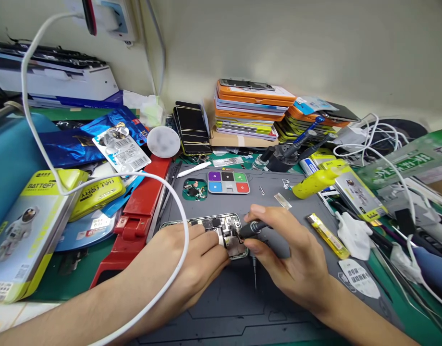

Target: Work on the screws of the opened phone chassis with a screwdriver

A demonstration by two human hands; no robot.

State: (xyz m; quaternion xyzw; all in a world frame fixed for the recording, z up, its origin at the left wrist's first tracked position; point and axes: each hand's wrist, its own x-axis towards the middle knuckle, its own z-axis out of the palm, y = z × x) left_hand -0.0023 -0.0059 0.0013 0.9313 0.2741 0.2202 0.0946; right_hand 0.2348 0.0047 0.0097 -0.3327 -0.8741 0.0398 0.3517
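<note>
The opened phone (230, 228) lies on the grey mat (206, 307) in front of the person, its inner parts facing up; its long axis runs left to right, with the rounded, uncovered end pointing right, though which end is the top cannot be told. The left hand (195, 254) covers its left part, fingers bent and close together; whether they grip its edge or only press on it cannot be told. The fingers of the right hand (296, 254) close on a dark tool (251, 229) at the phone's right end, and a thin metal shaft (255, 274) shows just below. A white cable (181, 211) passes in front of the phone and left hand. Just beyond the phone are a board (195, 190) in a recess and a pad (228, 177) with purple, black, green, blue and red cells. To the right lie a yellow bottle (314, 185), a yellow strip (327, 235) and a white sticker (360, 278) bearing Chinese characters, too small to read surely. Farther right, a green bottle (411, 163) lies tilted, with Chinese writing on its label. On the left, beyond a red tool (141, 192), a box (33, 230) with an astronaut picture reads "BATTERY"; a foil pack (122, 149) carries a barcode label. Stacked cases (251, 110) stand by the wall, at the back of the green table (419, 327).
</note>
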